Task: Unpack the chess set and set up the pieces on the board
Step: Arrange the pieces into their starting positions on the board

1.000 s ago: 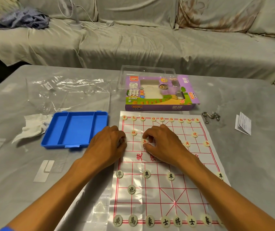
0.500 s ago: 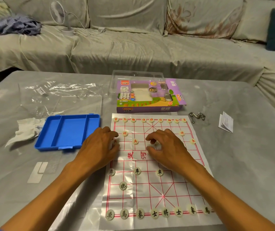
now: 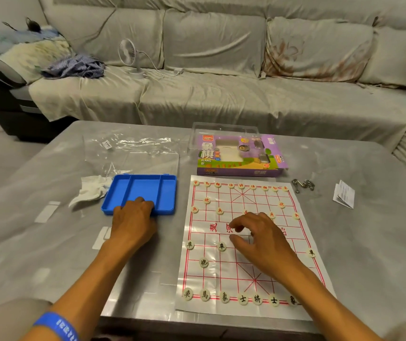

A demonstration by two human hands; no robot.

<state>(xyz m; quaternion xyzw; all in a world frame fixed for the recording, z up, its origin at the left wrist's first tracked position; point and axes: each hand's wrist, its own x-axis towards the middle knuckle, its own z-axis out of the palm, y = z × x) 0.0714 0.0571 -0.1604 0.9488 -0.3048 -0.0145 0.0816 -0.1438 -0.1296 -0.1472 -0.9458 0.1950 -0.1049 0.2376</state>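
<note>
The left hand [image 3: 133, 221] is laid on the near rim of the blue tray [image 3: 143, 190], its fingers curled over that edge. The right hand [image 3: 258, 239] is held over the middle of the board [image 3: 243, 244], fingers loosely bent with thumb and forefinger apart; whether a piece is pinched cannot be told, and part of the river row is hidden under it. Red pieces [image 3: 207, 200] are seen along the far rows of the board and black pieces [image 3: 221, 246] along the near rows, the sheet being spread on the grey bench [image 3: 369, 242]. Just beyond the board the purple box [image 3: 241, 156] is placed, with a clear plastic cover [image 3: 224, 129] behind it. Crumpled clear wrapping [image 3: 133, 146] and a white tissue [image 3: 91, 190] lie beside the tray. To the right of the board a metal ring puzzle [image 3: 303, 185] and a folded leaflet [image 3: 344, 194] are found. A small fan [image 3: 129, 55] stands on the covered sofa [image 3: 221, 94] behind.
</note>
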